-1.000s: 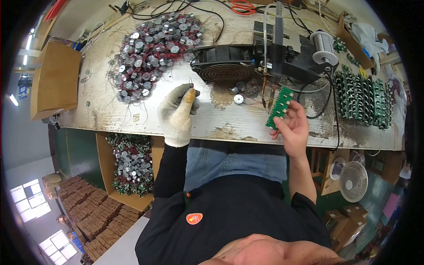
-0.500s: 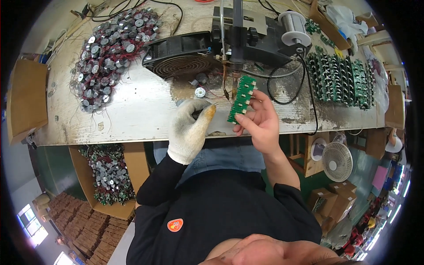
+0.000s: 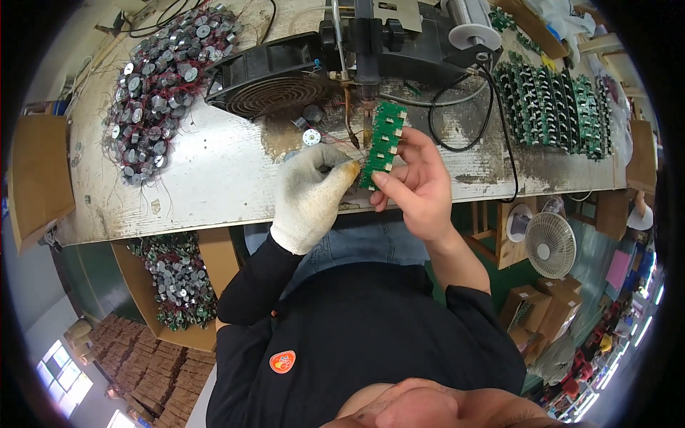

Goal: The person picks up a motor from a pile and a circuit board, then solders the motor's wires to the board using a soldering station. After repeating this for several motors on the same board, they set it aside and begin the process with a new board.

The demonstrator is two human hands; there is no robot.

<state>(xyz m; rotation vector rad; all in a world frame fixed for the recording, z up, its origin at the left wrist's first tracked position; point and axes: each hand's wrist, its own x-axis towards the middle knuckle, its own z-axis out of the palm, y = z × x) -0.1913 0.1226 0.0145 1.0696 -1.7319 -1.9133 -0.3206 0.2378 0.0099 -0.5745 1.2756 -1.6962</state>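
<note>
My right hand [image 3: 421, 185] holds a long green circuit board [image 3: 385, 139] upright between thumb and fingers; small white connectors run along its edge. My left hand [image 3: 310, 192], in a white knitted glove with yellowed fingertips, is pinched closed against the board's lower left edge. What lies in that pinch is too small to make out. Just above the hands, the dark pointed tip of a soldering iron [image 3: 352, 134] hangs beside the board's left side. A small round motor [image 3: 311, 137] with thin red wires lies on the table beyond my left hand, near another motor [image 3: 312, 114].
A black fan [image 3: 275, 89] stands behind the hands, beside a spool of solder wire [image 3: 474, 32]. Many wired motors [image 3: 160, 93] are heaped at the left. Rows of circuit boards [image 3: 553, 107] lie at the right, past a looping black cable [image 3: 492, 114]. Below the table edge sits a filled carton [image 3: 175, 278].
My left hand has moved right, and its fingertips now meet the board's edge. The board has shifted slightly up and left within the view, which itself has moved a little.
</note>
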